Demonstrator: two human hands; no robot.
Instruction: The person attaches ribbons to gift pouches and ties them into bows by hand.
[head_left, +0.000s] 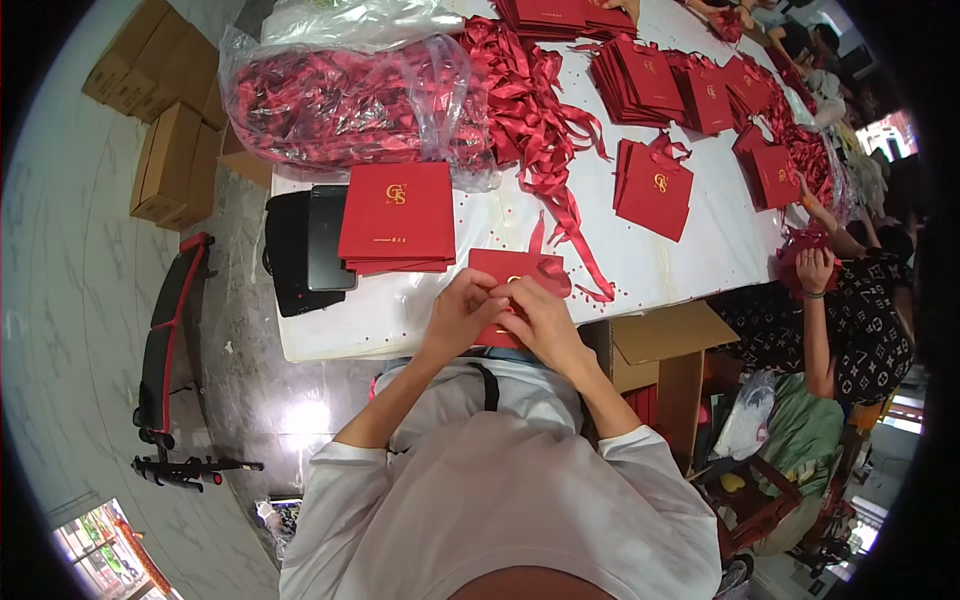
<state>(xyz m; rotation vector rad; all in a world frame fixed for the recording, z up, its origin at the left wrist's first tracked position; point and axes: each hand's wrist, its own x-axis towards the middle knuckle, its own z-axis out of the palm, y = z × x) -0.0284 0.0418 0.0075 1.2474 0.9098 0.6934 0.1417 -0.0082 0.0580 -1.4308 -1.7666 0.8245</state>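
Observation:
A red paper gift bag (pixel 487 262) with gold printing lies flat at the table's near edge, right in front of me. Red ribbon (pixel 553 272) loops out at its upper right. My left hand (pixel 462 314) and my right hand (pixel 543 318) meet over the bag, fingertips pinched together. Whatever sits between the fingers is hidden by them. Left of the bag is a neat stack of red gift bags (pixel 398 212), with no ribbon showing on them. A dark phone-like slab (pixel 328 240) and a black cloth (pixel 287 255) lie beside that stack.
Clear plastic sacks of red ribbons (pixel 350 105) and a loose ribbon heap (pixel 530 90) cover the table's far side. Ribboned bags (pixel 655 190) stand in piles to the right. An open carton (pixel 665 345) is by my right side. Co-workers' hands (pixel 815 268) work further right.

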